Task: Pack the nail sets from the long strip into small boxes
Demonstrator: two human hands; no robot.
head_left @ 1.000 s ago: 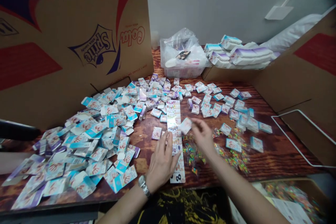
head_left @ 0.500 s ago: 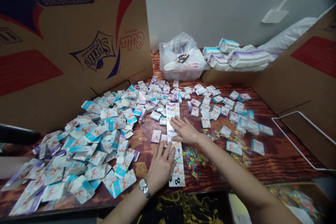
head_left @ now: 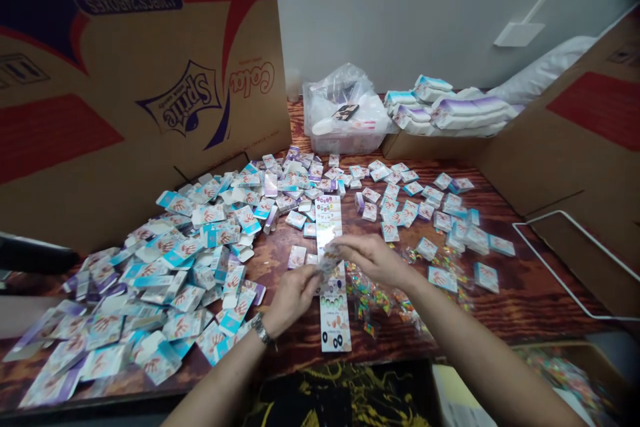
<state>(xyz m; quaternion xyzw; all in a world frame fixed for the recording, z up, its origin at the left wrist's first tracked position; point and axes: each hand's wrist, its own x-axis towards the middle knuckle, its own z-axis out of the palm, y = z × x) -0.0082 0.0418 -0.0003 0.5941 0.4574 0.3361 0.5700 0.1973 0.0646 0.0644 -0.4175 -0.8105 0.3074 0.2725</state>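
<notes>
Fingers of my left hand [head_left: 293, 295] and my right hand [head_left: 373, 259] are clenched from either side on a small glossy packet [head_left: 326, 261], held just above the long printed strip [head_left: 333, 280]; its surface is too blurred to read. The strip lies lengthwise on the wooden bench [head_left: 540, 297], under the packet and between my hands, and carries rows of coloured designs and small printed hand images. A metal wristwatch [head_left: 261, 330] sits on my left wrist, nearer me and left of the strip.

Left of the strip, a large heap of small cards [head_left: 175, 260] spreads over the bench, printed with red hand marks and cyan or purple bands. Right of the strip lies a looser scatter of similar cards [head_left: 425, 213], with clear packets of colourful pieces [head_left: 367, 300] just beside it. Beyond the strip stands a plastic tub holding a clear bag [head_left: 345, 140], and stacked packs [head_left: 450, 110] lie farther right.

Far left of the strip, a cardboard carton flap [head_left: 165, 87] stands printed with "Sprite" and "Cola", both upside down. Along its top edge, inverted lettering ends in "24BOXES"; the rest is uncertain.
</notes>
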